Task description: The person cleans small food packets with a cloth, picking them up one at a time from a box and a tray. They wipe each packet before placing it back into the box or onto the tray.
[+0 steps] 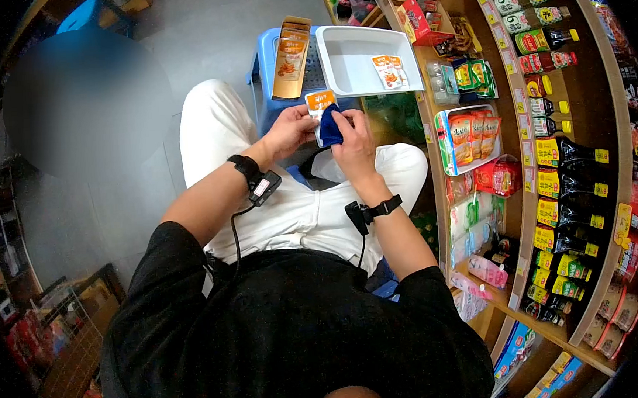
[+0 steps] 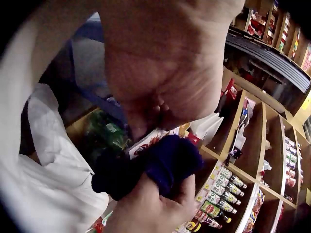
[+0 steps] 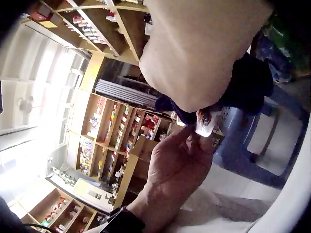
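My left hand (image 1: 290, 132) grips an orange and white food packet (image 1: 319, 101) by its left side, above my lap. A dark blue cloth (image 1: 330, 127) is bunched in my right hand (image 1: 356, 143) and lies against the packet's front, covering its lower right part. In the left wrist view the cloth (image 2: 167, 162) sits between the right thumb and fingers. The right wrist view shows the left fingers at the edge of the packet (image 3: 206, 121). Just beyond the hands stand an open carton (image 1: 292, 60) of similar packets and a white tray (image 1: 330, 41) with packets (image 1: 389, 71) inside.
Carton and tray rest on a blue plastic stool (image 1: 266, 51). Along the right runs a wooden shelf (image 1: 518, 244) with sauce bottles (image 1: 578, 153), and bagged snacks in a tray (image 1: 445, 146). Another blue stool (image 1: 88, 15) stands at the far left on the grey floor.
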The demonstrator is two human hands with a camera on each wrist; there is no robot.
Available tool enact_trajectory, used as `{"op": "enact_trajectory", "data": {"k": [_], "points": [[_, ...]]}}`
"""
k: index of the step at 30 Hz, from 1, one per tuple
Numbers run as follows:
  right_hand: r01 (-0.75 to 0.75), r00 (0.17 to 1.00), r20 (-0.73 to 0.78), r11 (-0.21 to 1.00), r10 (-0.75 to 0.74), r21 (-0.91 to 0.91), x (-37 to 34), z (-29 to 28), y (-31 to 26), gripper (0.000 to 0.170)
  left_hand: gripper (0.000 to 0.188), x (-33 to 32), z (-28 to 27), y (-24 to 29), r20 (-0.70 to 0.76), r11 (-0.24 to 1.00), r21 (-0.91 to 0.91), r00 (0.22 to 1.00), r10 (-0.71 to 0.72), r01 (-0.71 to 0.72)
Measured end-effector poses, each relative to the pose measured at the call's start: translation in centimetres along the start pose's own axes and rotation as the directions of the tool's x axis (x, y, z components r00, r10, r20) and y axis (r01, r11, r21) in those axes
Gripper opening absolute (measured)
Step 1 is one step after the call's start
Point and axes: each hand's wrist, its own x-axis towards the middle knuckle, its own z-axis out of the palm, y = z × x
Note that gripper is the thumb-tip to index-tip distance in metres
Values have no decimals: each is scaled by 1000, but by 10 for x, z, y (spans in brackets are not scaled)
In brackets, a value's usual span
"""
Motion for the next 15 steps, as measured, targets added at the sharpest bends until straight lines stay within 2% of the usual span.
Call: {"op": "enact_trajectory", "data": {"k": [5,7,8,9,10,11,12,13,15], "points": [[-97,995,-20,995,97,30,-9,1,24,50,31,-3,5,7,-8,999,-36,1000,17,-18],[-230,972,8,947,234,223,-10,2,34,42,32,0,5,6,-14,999,-34,1000,24,-25],[-274,961,32,926,276,259,-11,0,39,30,32,1,4,6,-13,999,-34,1000,24,-25],[-274,961,32,926,275,258,-12,2,44,30,33,1,5,6,-20,999,-37,1000,20,-20],[-432,894,89,796,438,424,-14,8,52,27,33,1,5,6,-26,999,-39,1000,15,-16],[-559,801,175,610,573,561,-17,14,61,24,33,1,6,6,-25,999,-39,1000,15,-16],[-590,745,244,441,621,677,-15,12,58,23,33,2,6,5,-28,999,-31,999,22,-23],[-588,745,242,441,622,678,-14,10,55,23,34,2,6,4,-30,999,-22,999,29,-29],[-594,650,414,87,637,800,-12,2,43,27,34,0,8,4,-45,999,31,998,34,-33]]}}
